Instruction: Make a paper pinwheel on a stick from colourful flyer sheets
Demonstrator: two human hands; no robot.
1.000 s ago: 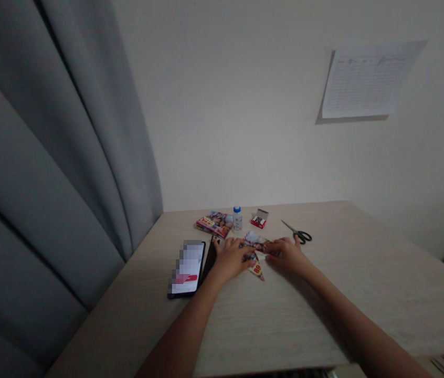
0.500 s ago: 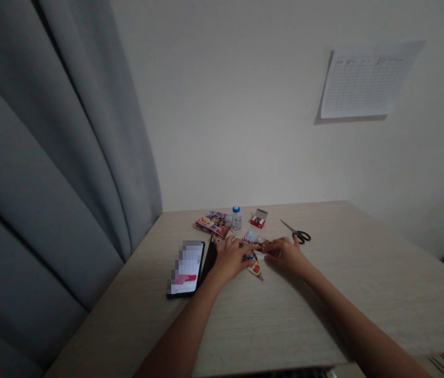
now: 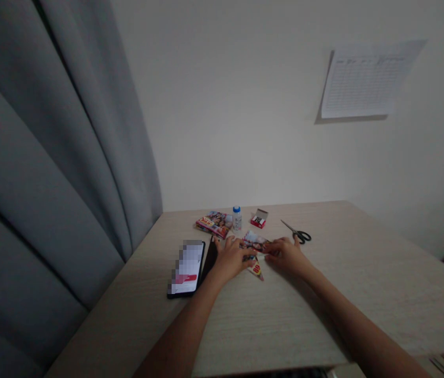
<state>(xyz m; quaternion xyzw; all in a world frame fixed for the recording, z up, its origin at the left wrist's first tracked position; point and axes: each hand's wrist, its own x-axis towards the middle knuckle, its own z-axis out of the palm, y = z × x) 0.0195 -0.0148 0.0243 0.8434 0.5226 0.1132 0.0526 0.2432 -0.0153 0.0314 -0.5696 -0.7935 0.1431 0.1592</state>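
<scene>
A folded sheet of colourful printed paper (image 3: 256, 270) lies on the table, one pointed corner toward me. My left hand (image 3: 232, 257) rests over its left side, fingers spread and pressing it down. On the right, my right hand (image 3: 287, 253) pinches the paper's edge between thumb and fingers. Both hands hide part of the sheet, so its full shape cannot be made out. Beside my left hand lies a dark flat object (image 3: 209, 258), partly covered by the hand and forearm.
A phone (image 3: 188, 270) with a lit screen lies at left. Behind my hands are a stack of printed leaflets (image 3: 214, 224), a blue-capped clear bottle (image 3: 236, 220) and a small red box (image 3: 259, 219) with its lid raised. Scissors (image 3: 298, 233) lie just beyond my right hand.
The fingers of my left hand have shifted slightly and cover a little more of the printed paper. My right hand keeps its place at the edge.
</scene>
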